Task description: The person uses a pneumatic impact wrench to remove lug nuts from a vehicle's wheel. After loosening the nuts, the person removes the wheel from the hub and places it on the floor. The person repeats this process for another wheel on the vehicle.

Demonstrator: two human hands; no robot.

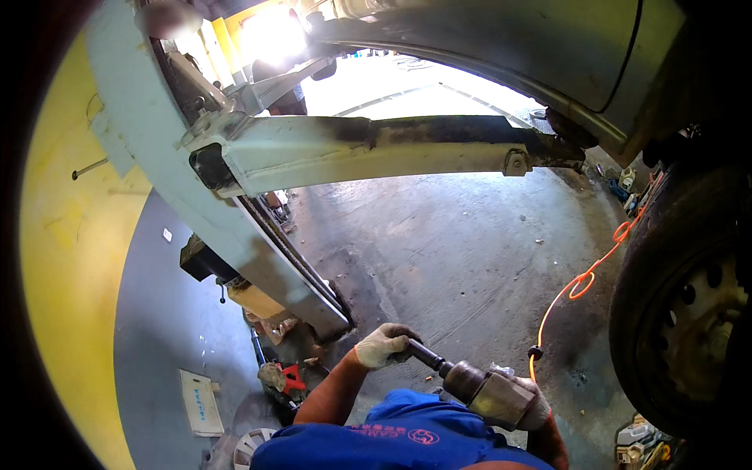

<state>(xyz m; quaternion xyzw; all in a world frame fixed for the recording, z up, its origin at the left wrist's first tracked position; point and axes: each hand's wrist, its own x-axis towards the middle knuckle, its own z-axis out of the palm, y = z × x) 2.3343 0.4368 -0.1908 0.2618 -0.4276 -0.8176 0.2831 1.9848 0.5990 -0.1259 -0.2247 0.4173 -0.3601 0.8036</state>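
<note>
A grey impact wrench [501, 398] with a long dark socket [425, 355] on its nose lies across the front of my blue shirt, pointing left and away. My left hand [384, 345], in a pale work glove, is closed at the free end of the socket. My right hand [537, 405], also gloved, grips the wrench at its rear; the tool's body hides most of those fingers. An orange air hose [552, 305] rises from beside my right hand. To the right stands a car wheel [638, 313] with a dark tyre and a dull steel rim.
A white lift post [258, 266] slants down the left side, and its lift arm [376, 149] reaches under the raised car body [509, 47]. Near the post's foot lies a red metal piece [293, 378] among clutter. Tools [642, 439] sit on the floor below the wheel.
</note>
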